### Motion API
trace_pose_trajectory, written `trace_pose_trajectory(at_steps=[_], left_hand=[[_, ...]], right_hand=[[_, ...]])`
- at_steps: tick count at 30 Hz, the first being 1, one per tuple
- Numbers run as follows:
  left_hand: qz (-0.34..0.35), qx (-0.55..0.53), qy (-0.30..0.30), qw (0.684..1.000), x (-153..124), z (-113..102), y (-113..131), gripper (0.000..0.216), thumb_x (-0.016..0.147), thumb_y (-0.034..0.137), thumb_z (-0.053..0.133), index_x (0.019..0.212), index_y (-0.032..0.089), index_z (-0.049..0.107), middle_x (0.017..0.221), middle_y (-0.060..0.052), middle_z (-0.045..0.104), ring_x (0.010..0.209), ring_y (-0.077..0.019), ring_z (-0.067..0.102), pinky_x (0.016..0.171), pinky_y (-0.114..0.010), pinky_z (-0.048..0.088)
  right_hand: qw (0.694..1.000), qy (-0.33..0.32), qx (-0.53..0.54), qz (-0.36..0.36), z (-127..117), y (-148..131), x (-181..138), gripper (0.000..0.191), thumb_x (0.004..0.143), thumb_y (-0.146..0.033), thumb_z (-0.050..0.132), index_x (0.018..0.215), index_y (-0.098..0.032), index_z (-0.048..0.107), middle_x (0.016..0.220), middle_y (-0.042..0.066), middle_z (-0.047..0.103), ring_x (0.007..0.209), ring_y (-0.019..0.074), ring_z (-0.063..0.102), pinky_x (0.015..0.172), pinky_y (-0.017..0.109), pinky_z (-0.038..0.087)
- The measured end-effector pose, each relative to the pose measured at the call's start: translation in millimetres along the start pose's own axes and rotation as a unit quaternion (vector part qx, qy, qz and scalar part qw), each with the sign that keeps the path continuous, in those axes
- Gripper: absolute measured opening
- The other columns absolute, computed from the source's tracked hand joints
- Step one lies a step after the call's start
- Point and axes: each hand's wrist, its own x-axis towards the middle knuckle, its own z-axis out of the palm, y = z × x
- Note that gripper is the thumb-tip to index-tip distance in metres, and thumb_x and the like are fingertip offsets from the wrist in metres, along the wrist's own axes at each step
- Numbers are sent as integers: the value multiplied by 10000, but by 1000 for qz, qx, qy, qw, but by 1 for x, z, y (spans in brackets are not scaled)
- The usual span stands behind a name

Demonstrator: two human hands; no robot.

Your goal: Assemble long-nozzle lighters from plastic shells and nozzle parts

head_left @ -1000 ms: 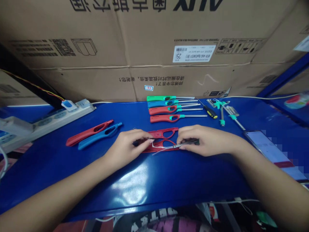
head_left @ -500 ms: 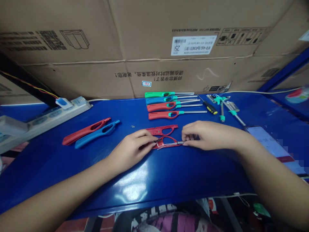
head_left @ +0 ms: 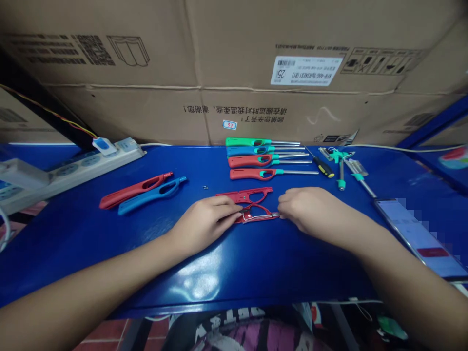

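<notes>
On the blue table lies an opened red lighter shell half (head_left: 259, 219), with a white wire running along it and a metal tube end at its right. My left hand (head_left: 208, 219) pinches its left part, where a small dark piece shows at the fingertips. Closed round the tube end is my right hand (head_left: 307, 209), its back turned up, covering most of the tube. Just behind sits the other red shell half (head_left: 256, 195), touched by no fingertips that I can see. Two tiny metal pins (head_left: 205, 187) lie behind my left hand.
Several assembled lighters (head_left: 256, 173) line up at the back, beside a black-yellow screwdriver (head_left: 323, 166). Green-tipped lighter innards (head_left: 341, 170) and a phone (head_left: 420, 239) are at right. Red (head_left: 135, 191) and blue (head_left: 151, 196) handles and a power strip (head_left: 84, 168) lie left. A cardboard box (head_left: 219, 48) stands behind.
My right hand has rolled over at the tube, so its back faces up and its fingers are more hidden. My left hand keeps its pinch. The whole view has shifted slightly.
</notes>
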Motion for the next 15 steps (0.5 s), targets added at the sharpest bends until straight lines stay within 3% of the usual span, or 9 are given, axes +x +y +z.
trace_pose_trajectory(at_steps=[15], left_hand=[[-68, -2, -22, 997, 3, -5, 7, 214, 1001, 219, 566, 1044, 164, 768, 970, -77, 715, 883, -198, 690, 827, -340, 578]], right_hand=[[1000, -2, -26, 0, 1, -7, 1, 186, 897, -41, 560, 788, -166, 644, 815, 45, 658, 810, 206, 626, 616, 315, 317]])
